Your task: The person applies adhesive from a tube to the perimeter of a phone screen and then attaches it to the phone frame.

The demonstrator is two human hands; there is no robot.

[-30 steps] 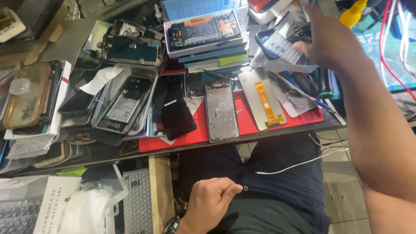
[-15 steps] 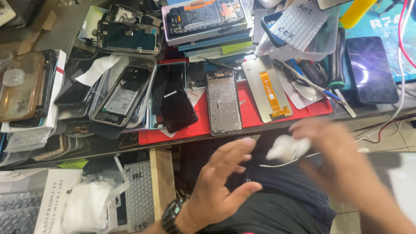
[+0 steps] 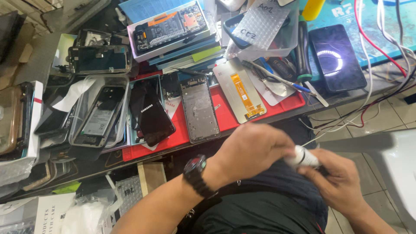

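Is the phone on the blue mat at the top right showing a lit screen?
Yes, the dark phone lying on the blue mat shows a glowing white ring on its screen.

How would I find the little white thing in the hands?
Look below the red mat, over the lap. Two hands meet there: the left hand, with a black watch, and the right hand. Pinched between them is a small white roll, the only white thing there.

Our right hand (image 3: 342,184) is down from the far bench clutter and now sits over our lap, gripping a small white bottle (image 3: 302,157). Our left hand (image 3: 253,149) is up off the thigh, fingers closed around the bottle's top, both hands touching.
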